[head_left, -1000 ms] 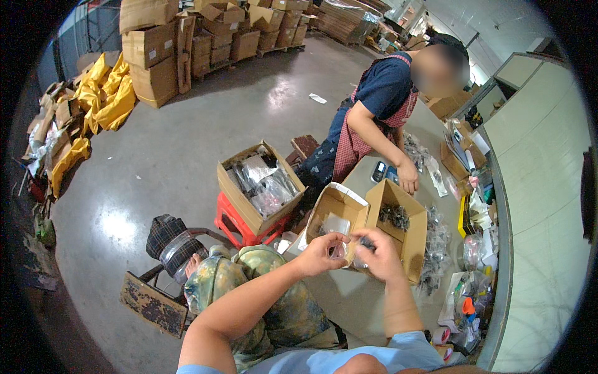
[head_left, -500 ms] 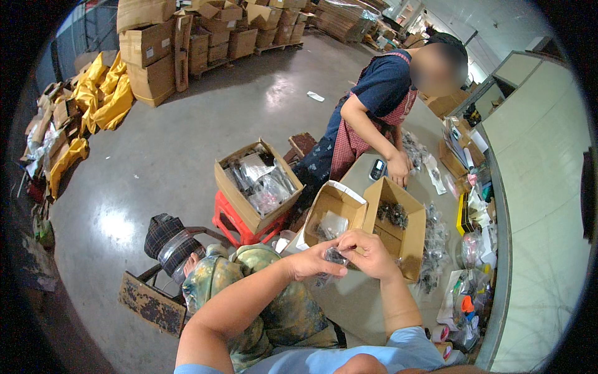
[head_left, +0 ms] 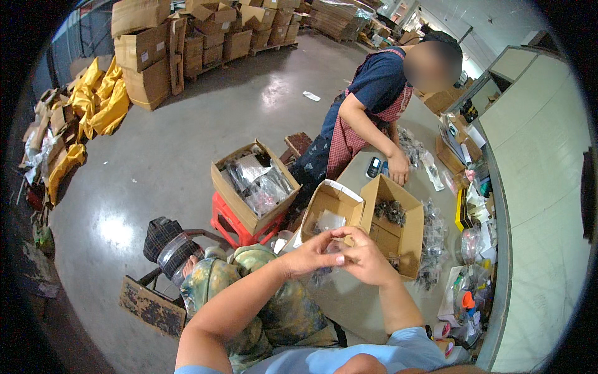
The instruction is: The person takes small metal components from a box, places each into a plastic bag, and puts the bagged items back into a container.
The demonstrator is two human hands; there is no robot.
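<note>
Above the table's near edge, my left hand (head_left: pixel 309 255) and my right hand (head_left: pixel 367 259) meet with fingers curled around a small clear plastic bag (head_left: pixel 335 247). Its contents are mostly hidden by my fingers. Just beyond my hands stands a cardboard box with a white-edged flap (head_left: pixel 319 198), holding clear plastic bags (head_left: pixel 330 220). Beside it, to the right, a second open box (head_left: pixel 412 244) contains a cluster of small dark parts (head_left: pixel 390 213). Several small clear bags with dark pieces (head_left: pixel 433 240) lie along the table to the right of that box.
Across the table a co-worker's hand (head_left: pixel 398 167) rests near a phone (head_left: pixel 374 167). A full carton (head_left: pixel 225 194) sits on a red stool (head_left: pixel 218 215) at left. Tape rolls and clutter (head_left: pixel 464 305) line the right side by a pale panel (head_left: pixel 548 206).
My hands have shifted around the bag, with my right fingers now arched over toward my left. The whole view has moved slightly. The co-worker's hand stays near the phone.
</note>
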